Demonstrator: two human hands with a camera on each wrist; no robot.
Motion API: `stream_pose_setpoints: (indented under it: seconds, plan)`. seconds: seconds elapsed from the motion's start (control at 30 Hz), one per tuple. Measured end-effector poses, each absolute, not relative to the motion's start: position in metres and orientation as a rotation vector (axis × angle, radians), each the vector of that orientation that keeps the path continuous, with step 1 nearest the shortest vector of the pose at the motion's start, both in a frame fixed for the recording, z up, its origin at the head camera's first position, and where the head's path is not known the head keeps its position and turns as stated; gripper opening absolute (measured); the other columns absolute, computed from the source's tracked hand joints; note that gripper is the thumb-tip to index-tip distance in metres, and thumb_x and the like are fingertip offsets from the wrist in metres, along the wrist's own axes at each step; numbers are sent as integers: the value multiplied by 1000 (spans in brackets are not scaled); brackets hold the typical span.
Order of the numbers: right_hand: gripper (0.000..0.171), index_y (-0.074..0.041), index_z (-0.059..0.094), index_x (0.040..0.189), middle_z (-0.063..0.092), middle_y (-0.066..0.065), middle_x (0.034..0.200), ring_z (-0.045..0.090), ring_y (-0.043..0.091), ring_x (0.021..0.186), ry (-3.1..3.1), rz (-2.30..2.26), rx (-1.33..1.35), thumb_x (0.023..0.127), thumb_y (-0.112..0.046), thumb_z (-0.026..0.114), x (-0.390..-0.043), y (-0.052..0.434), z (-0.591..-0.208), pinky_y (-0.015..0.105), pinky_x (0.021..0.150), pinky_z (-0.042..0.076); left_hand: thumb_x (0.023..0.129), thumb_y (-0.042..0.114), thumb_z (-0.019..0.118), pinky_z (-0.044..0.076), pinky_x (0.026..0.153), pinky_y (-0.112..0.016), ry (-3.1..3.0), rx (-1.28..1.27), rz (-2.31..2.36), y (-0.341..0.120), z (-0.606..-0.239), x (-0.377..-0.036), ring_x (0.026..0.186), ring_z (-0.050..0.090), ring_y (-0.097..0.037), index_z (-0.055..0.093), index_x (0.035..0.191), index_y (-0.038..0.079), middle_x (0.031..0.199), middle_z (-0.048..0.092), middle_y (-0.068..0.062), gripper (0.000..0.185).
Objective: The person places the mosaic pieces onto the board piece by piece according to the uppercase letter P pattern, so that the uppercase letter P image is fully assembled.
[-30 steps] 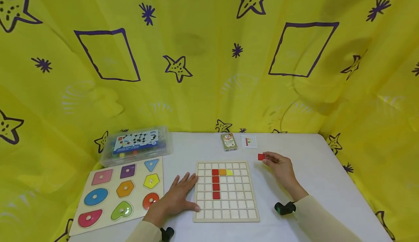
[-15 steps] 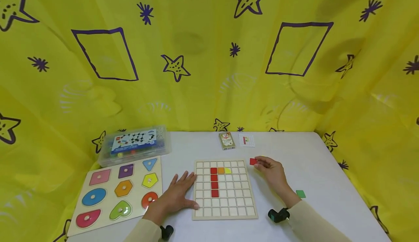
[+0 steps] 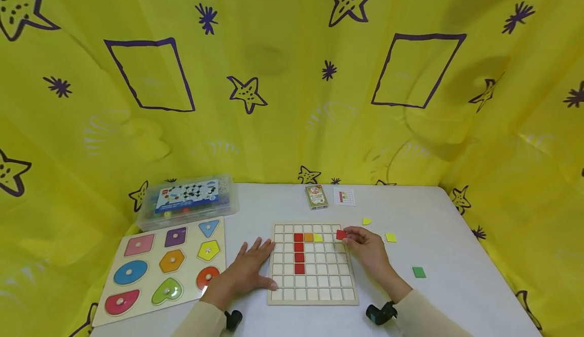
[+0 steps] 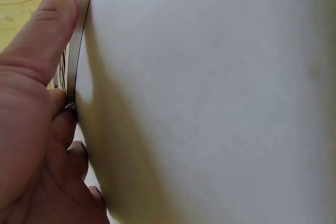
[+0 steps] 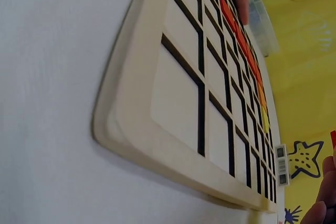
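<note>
A wooden grid board (image 3: 328,302) lies in the middle of the white table. Several red tiles (image 3: 298,258) form a column in it, with an orange tile (image 3: 308,237) and a yellow tile (image 3: 318,237) to the right of the top one. My left hand (image 3: 246,273) lies spread at the board's left edge, fingertips and thumb against the frame; the left wrist view shows the thumb (image 4: 44,35) along that edge. Between thumb and fingers my right hand (image 3: 371,253) pinches a red square tile (image 3: 340,234) over the board's upper right cells.
Right of the board lie a rounded yellow tile (image 3: 366,221), a yellow square (image 3: 391,237) and a green tile (image 3: 418,272). Behind stand a card box (image 3: 317,197) and a pattern card (image 3: 344,196). A knobbed shape puzzle (image 3: 153,267) and plastic case (image 3: 228,197) occupy the left.
My right hand has moved left and toward me with the red tile, from beyond the board's right side to over its edge. The yellow and green tiles have come into sight. The left hand stays put.
</note>
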State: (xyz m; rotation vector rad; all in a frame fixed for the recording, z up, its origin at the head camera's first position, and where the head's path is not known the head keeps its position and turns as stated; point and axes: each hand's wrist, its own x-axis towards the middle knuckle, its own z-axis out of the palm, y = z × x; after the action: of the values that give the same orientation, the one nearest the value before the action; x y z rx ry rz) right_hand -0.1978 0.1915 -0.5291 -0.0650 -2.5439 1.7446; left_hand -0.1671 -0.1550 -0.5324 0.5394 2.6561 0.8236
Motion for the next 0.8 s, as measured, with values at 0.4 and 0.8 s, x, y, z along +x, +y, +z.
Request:
stream_pose_setpoints:
  seconds: [0.4,0.8]
  plan:
    - [21,-4,76,113,77,7,97,68,12,86,-2593,1856,-17,93,1,76,-174,162,-527,17,70,58,76,47,91,-1,131,-67,2637,571,867,-158,-536,-168,163,13,-42,35,163,2,172,32,-16,112]
    - [18,-4,76,108,73,3,92,63,12,83,-2691,1879,298,90,-4,81,-152,132,-534,18,70,55,78,47,90,-2,131,-65,2626,566,870,-158,-533,-167,164,12,-41,35,164,3,172,31,-15,111]
